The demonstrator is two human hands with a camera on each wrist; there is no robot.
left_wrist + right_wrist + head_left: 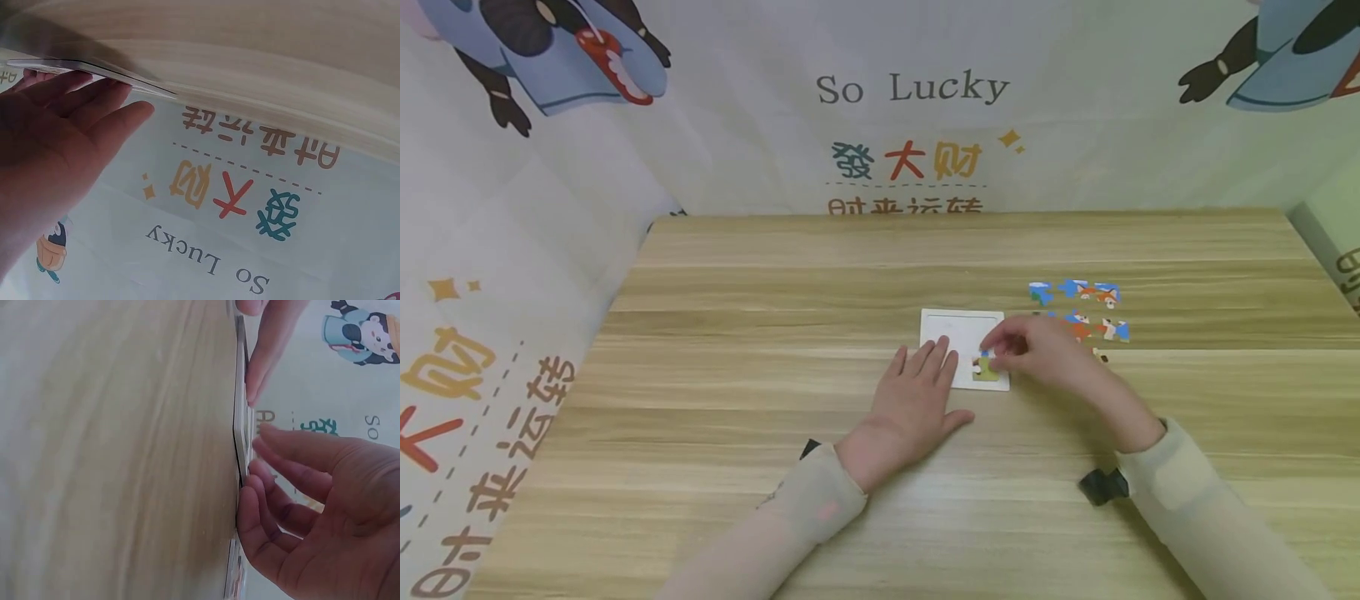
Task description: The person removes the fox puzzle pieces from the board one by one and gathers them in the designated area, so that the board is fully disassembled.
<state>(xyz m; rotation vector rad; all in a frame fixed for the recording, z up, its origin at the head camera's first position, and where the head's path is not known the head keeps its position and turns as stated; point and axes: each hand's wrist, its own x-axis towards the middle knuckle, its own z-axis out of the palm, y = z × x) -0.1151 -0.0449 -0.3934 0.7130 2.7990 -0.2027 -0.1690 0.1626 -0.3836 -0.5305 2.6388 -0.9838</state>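
Note:
A white puzzle board [942, 323] with a thin dark inner outline lies on the table. In its lower right corner sits a yellow-green puzzle piece [985, 372] with a bit of blue at the top. My left hand [917, 408] rests with straight, spread fingers on the board's lower left part. From the right, my right hand [1048, 354] holds the piece between curled fingers and thumb, the thumb at its right edge. In the right wrist view, the right hand's fingers [275, 515] are bent low beside the board's edge [240, 419]; the piece itself is hidden there.
Several loose puzzle pieces [1107, 293] in blue, orange and white lie in rows right of the board, partly covered by my right hand and forearm. The wooden table [760, 300] ends at a printed cloth backdrop [745, 150].

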